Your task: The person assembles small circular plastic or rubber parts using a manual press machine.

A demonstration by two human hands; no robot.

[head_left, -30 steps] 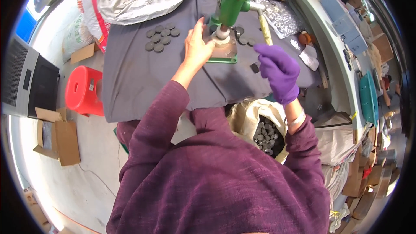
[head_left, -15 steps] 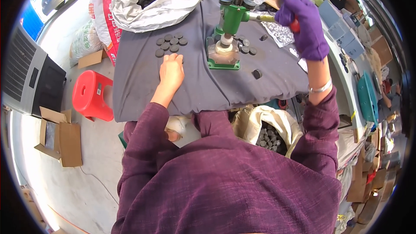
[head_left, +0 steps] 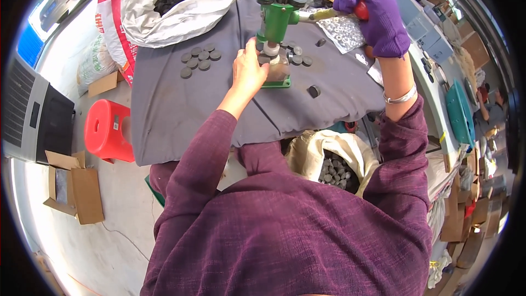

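Observation:
My bare left hand [head_left: 249,71] is at the left side of a green hand press [head_left: 275,22], its finger and thumb around a dark round disc [head_left: 263,59] at the press's lower die. The disc is mostly hidden by the fingers. Up at the right, my right hand [head_left: 378,16], in a purple glove, is closed on the red-knobbed lever handle [head_left: 361,10] of the press. Several dark discs [head_left: 204,56] lie loose left of the press. More discs [head_left: 307,61] rest just to its right, and one disc [head_left: 314,91] sits alone nearer the front.
A white sack [head_left: 181,27] with dark pieces stands at the back left of the grey cloth-covered table [head_left: 181,115]. Small pale rings in a clear bag [head_left: 341,33] lie at the right. Below the front edge is an open sack of discs [head_left: 307,151]. A red stool [head_left: 104,131] stands left.
My left hand has moved right, from the loose discs to the press die, and one disc fewer seems to lie in that group. My right hand stays on the lever. The view has shifted slightly.

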